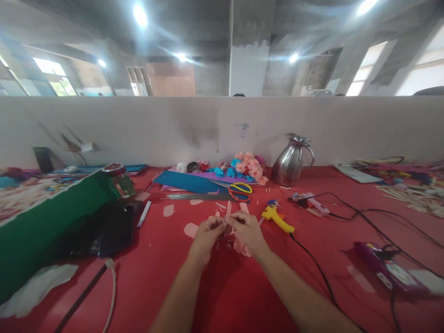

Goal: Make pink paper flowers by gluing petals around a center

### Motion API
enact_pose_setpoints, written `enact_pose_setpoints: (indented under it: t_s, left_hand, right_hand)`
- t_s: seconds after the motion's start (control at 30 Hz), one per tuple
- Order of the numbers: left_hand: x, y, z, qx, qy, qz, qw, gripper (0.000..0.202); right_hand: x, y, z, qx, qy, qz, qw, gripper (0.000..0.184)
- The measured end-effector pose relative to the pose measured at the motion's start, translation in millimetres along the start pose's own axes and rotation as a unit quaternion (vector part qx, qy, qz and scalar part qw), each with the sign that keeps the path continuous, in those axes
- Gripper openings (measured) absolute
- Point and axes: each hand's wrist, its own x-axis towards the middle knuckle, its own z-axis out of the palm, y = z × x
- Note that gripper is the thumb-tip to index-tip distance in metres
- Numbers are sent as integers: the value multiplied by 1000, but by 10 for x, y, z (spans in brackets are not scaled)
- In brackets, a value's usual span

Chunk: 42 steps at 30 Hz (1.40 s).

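My left hand (209, 235) and my right hand (247, 230) meet over the red table, fingertips pinched together. Between them stands a small strip of pink paper (229, 208), its lower end hidden by the fingers. Just under my right hand lie pink petal-like pieces (241, 245), apparently of the same paper. Around the hands are loose pink cut pieces (191, 230) and small scraps. Beyond them rest scissors (240, 189) with one yellow and one red handle, by a bunch of pink paper flowers (252, 166).
A yellow glue gun (279, 219) with a black cord lies to the right, a pink tool (317, 205) behind it. Further right sits a purple device (390, 270) with cables. A metal jug (290, 159) stands at the back. Left are a glass jar (120, 181) and a green divider (52, 226).
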Motion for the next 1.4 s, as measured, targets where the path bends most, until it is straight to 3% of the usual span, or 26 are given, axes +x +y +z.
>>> enact_pose_setpoints:
  t_s: [0.47,0.97,1.07,1.17,1.27,1.33,1.4]
  left_hand:
    - [56,-100,35,-9,55,62,997,23]
    - [48,-59,39,66,130,96,985,27]
    - [51,-40,31,90,144,98,981,26]
    - [60,-25,21,92,170,96,976,27]
    - [71,-26,3,63,197,87,975,28]
    - [77,-33,-12,24,200,71,977,30]
    - [82,-43,-26,-9,201,54,978,31]
  right_hand:
    - [-9,-30,11,-38,13,-19,999,19]
    - [-6,-21,53,44,25,38,998,25]
    - [-4,-50,51,23,-4,45,999,24]
    - [54,-130,-99,-77,-38,23,996,23]
    - [144,-252,-444,-298,-27,-31,954,20]
    - [183,-312,-718,-491,33,-25,870,32]
    - [188,-314,-954,-630,72,45,772,37]
